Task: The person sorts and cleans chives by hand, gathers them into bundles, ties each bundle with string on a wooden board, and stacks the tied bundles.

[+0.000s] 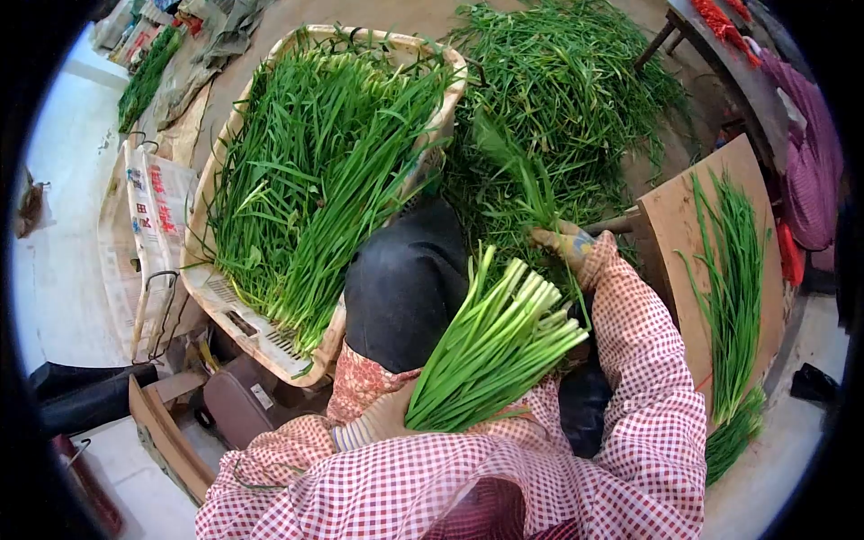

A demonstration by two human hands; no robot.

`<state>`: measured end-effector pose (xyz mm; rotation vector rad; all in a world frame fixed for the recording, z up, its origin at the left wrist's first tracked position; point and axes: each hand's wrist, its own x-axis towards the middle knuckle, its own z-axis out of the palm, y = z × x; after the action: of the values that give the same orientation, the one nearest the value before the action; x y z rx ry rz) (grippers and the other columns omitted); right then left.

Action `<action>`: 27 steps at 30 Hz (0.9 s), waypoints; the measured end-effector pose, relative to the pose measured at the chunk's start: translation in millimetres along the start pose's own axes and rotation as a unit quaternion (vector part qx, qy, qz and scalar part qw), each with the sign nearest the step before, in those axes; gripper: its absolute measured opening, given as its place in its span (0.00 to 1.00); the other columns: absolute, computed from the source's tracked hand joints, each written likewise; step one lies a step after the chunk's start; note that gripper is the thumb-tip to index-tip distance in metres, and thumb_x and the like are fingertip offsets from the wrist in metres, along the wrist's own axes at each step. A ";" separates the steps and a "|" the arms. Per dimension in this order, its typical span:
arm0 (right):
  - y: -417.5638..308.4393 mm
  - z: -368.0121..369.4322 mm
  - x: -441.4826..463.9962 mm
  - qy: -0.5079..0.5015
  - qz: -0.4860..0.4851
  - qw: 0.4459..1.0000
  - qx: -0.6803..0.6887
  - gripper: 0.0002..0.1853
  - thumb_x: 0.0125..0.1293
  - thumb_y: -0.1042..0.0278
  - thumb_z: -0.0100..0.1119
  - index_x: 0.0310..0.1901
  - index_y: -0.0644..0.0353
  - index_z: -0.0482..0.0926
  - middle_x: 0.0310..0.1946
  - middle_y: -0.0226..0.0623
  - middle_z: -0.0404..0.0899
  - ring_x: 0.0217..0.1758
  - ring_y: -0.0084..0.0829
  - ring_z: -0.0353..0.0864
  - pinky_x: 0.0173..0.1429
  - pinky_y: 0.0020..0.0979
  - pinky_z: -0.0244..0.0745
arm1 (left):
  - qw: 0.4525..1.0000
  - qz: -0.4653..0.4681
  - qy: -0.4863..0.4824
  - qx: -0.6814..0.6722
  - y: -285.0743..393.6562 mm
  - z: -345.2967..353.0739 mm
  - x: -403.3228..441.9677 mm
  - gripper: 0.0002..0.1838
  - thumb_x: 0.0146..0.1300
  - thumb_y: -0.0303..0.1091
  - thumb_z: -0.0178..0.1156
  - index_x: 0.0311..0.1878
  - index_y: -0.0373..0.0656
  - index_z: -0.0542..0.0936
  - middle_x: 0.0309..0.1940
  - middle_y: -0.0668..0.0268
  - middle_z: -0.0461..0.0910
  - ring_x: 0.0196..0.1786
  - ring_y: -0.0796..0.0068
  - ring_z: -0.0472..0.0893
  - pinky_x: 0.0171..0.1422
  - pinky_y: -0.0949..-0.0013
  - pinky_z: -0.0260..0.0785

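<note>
My left hand, in a light glove, is closed round a bunch of green stalks over my lap, their pale cut ends pointing up and to the right. Out in front, my right hand, also gloved, is closed on a few loose green leaves, partly blurred, beside a large heap of loose greens. To the left, a cream plastic basket holds many long green stalks.
At the right, a cardboard-topped surface bears a bunch of long greens. A wooden stool and purple cloth are at the upper right. Left of the basket are a white printed sack and a brown box.
</note>
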<state>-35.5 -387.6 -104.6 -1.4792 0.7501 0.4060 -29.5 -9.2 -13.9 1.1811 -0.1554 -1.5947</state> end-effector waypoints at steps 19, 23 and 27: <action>-86.2 31.1 -58.6 0.006 -0.080 0.905 0.417 0.11 0.63 0.62 0.67 0.40 0.53 0.74 0.14 0.17 0.58 0.13 0.14 0.54 0.16 0.23 0.48 | 0.958 0.000 -0.064 0.278 26.5 -11.4 -7.3 0.43 0.54 0.32 0.74 0.70 0.38 0.61 0.64 0.60 0.72 0.65 0.71 0.71 0.71 0.63 0.62; -56.5 -33.9 -59.7 0.043 -0.070 0.959 0.272 0.22 0.60 0.58 0.67 0.53 0.58 0.76 0.18 0.22 0.68 0.19 0.20 0.68 0.25 0.27 0.65 | 0.965 0.026 -0.018 0.259 20.1 -10.3 -13.5 0.40 0.54 0.32 0.74 0.67 0.38 0.64 0.60 0.59 0.76 0.60 0.71 0.76 0.67 0.62 0.67; -49.2 -2.2 -80.5 -0.157 -0.161 0.974 0.030 0.32 0.55 0.54 0.70 0.58 0.61 0.75 0.40 0.34 0.81 0.43 0.29 0.78 0.50 0.34 0.73 | 0.972 0.042 0.007 0.230 4.8 -10.9 -10.9 0.36 0.54 0.31 0.73 0.65 0.38 0.67 0.58 0.60 0.77 0.58 0.71 0.77 0.64 0.64 0.70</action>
<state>-60.8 -378.0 -14.1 -1.4065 0.2622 0.3543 -19.2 2.5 -9.8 1.5168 -0.5834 -1.5177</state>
